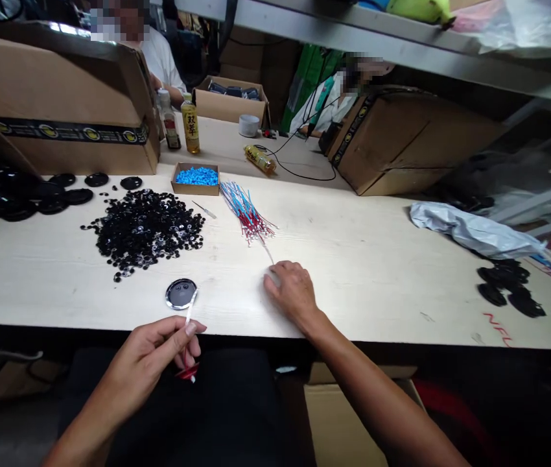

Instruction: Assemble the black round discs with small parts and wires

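My left hand is closed in a pinch at the table's front edge. It grips a thin red and white cord, whose pale end rises above the thumb; a small red disc-like piece shows beneath the fingers. Just beyond lies a round black disc with a shiny rim and small holes. My right hand rests on the table with curled fingers, slightly blurred. At its fingertips a thin pale strand runs towards a bundle of blue, white and red cords.
A heap of small black parts lies left, beside a pointed tool. Behind stand a box of blue pieces, bottles and large cartons. Black discs and a pale bag lie right. Two people sit opposite.
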A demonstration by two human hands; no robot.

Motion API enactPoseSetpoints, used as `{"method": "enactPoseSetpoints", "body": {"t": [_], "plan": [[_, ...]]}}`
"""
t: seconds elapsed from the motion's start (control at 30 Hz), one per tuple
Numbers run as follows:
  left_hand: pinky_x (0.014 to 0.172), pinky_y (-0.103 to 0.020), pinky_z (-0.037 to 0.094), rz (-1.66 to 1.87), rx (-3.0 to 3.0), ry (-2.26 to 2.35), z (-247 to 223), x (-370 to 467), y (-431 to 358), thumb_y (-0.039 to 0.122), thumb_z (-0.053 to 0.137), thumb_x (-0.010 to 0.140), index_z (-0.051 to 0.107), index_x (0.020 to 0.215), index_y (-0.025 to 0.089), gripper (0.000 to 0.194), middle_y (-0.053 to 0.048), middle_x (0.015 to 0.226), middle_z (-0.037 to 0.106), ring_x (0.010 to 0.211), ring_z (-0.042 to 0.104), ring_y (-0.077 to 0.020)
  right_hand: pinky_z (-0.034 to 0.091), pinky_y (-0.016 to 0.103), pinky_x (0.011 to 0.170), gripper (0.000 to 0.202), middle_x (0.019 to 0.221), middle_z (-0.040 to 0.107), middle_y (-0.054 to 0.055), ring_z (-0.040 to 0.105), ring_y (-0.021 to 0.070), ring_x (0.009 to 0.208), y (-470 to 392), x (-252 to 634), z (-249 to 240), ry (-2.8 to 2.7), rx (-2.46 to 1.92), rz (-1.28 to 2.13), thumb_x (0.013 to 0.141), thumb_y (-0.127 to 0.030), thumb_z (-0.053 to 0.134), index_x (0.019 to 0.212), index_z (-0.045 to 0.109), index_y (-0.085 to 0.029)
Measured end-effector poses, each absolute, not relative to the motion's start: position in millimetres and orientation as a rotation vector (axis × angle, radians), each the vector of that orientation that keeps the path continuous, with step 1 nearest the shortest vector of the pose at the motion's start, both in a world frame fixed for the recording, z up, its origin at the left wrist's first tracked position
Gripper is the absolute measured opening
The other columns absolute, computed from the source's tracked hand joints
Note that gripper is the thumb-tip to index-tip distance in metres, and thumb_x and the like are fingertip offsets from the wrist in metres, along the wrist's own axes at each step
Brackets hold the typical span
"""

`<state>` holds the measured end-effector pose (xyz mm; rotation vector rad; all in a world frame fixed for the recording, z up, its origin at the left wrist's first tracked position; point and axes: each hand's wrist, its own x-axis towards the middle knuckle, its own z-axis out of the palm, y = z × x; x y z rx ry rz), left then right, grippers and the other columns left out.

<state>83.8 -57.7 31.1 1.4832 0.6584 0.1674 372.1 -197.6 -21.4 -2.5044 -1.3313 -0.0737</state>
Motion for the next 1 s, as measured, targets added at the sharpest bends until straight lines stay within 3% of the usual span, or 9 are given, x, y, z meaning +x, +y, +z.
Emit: {"method": "enactPoseSetpoints", "body": {"t": [0.17,0.23,0.47,0.57,0.73,0.83,1.0], "plan": [[0.06,-0.029,0.056,0.148,1.501,0.617,42.1,89.7,-64.9,0.063,0.068,0.096,0.082,0.093,0.018,0.047,-0.008,0.077,0.076,0.065,0.068,-0.0193,0.049,0.047,0.103,0.025,0.114,0.079,0.015,0.069,0.0323,0.109,-211.6,363.1,-9.3,-1.186,-2.309,-0.106,0.096,-0.025,0.063,0.109,0.082,-0.016],[0.06,-0.028,0.055,0.147,1.504,0.604,45.2,92.3,-67.4,0.06,0.068,0.097,0.082,0.09,0.018,0.045,-0.008,0.076,0.076,0.065,0.068,-0.0189,0.052,0.044,0.098,0.023,0.11,0.08,0.013,0.07,0.0292,0.103,-214.4,346.4,-1.5,-1.102,-2.128,-0.003,0.095,-0.026,0.064,0.105,0.083,-0.018],[0.061,-0.026,0.057,0.092,1.334,0.494,47.7,94.0,-76.2,0.05,0.07,0.099,0.084,0.099,0.018,0.035,-0.006,0.075,0.078,0.063,0.07,-0.0177,0.051,0.032,0.072,0.03,0.091,0.079,0.005,0.064,0.0165,0.076,-209.2,281.9,26.9,-0.613,-1.416,1.18,0.088,-0.046,0.082,0.104,0.086,-0.021],[0.061,-0.025,0.057,0.065,1.303,0.454,46.7,92.9,-79.5,0.047,0.071,0.099,0.084,0.099,0.018,0.032,-0.005,0.074,0.077,0.063,0.07,-0.0169,0.043,0.026,0.062,0.031,0.077,0.072,0.002,0.057,0.0127,0.066,-198.7,265.3,33.2,-0.518,-1.192,1.414,0.088,-0.046,0.082,0.101,0.086,-0.018],[0.062,-0.025,0.057,0.032,1.271,0.447,39.0,87.1,-81.8,0.046,0.068,0.102,0.083,0.105,0.017,0.033,-0.005,0.075,0.077,0.062,0.069,-0.0159,0.031,0.023,0.053,0.024,0.059,0.06,-0.003,0.045,0.0087,0.054,-182.5,254.2,38.3,-0.342,-1.092,1.467,0.08,-0.038,0.09,0.086,0.083,-0.016],[0.06,-0.026,0.057,0.051,1.227,0.477,34.9,83.7,-81.3,0.048,0.069,0.102,0.081,0.105,0.016,0.034,-0.005,0.075,0.077,0.062,0.069,-0.016,0.033,0.024,0.053,0.021,0.061,0.061,-0.002,0.045,0.0087,0.055,-179.5,256.0,40.3,-0.369,-1.103,1.405,0.078,-0.035,0.092,0.082,0.082,-0.017],[0.059,-0.024,0.056,0.161,1.121,0.585,32.8,81.6,-78.9,0.047,0.075,0.097,0.073,0.123,0.017,0.04,-0.004,0.074,0.077,0.062,0.069,-0.0159,0.034,0.024,0.052,0.019,0.072,0.064,0.0,0.046,0.0088,0.058,-181.0,262.1,41.2,-0.383,-1.176,1.225,0.081,-0.035,0.091,0.082,0.083,-0.018]]}}
